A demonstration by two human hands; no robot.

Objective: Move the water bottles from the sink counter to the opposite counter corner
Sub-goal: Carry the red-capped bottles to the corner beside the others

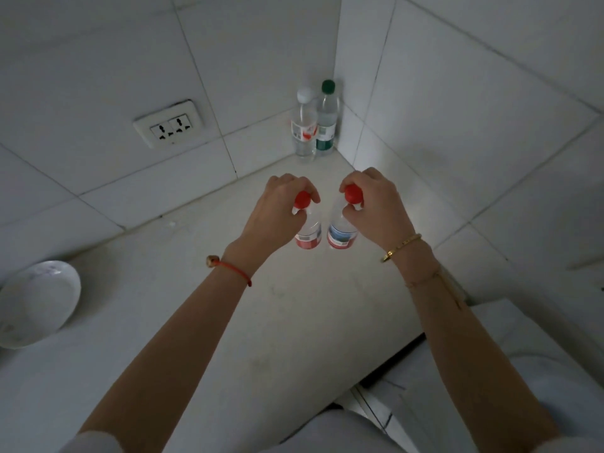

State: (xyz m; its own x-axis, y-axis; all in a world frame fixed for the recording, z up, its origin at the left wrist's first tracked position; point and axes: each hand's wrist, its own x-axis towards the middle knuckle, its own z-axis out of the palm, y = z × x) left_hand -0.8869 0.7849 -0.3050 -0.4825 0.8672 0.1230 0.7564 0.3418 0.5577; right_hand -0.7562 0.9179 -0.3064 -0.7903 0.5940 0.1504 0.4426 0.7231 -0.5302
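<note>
My left hand [274, 214] grips the neck of a red-capped bottle with a red label [309, 235], fingers curled around the cap. My right hand [376, 207] holds a second red-capped bottle with a blue and red label [341, 235] the same way. Both bottles stand upright side by side over the white counter [294, 305]; whether their bases touch it I cannot tell. Deep in the tiled corner stand two more bottles: one with a white cap [304, 125] and one with a green cap and green label [327, 122], touching each other.
A white plate [36, 302] lies at the left on the counter. A double wall socket [168, 124] sits on the left tiled wall. The counter's front edge runs diagonally at lower right, with a white appliance [510, 341] beyond it.
</note>
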